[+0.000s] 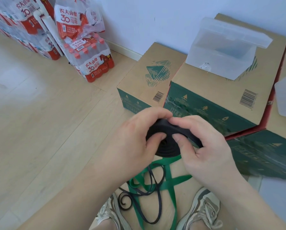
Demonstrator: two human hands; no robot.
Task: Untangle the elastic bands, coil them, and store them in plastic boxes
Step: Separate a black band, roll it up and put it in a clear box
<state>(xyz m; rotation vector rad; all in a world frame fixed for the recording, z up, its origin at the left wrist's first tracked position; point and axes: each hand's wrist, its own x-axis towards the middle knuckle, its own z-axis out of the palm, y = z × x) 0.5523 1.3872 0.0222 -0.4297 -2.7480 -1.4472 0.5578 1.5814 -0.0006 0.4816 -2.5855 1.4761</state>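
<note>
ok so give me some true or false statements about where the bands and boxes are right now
1. The left hand and the right hand both hold a coiled black band. True.
2. The green band is already stored in a box. False: it lies loose on the floor.
3. The clear plastic box on the carton stands open. True.
4. The packs of bottled water sit on top of the carton. False: they stand on the floor by the wall.
5. A thin black band lies across the green band. True.
</note>
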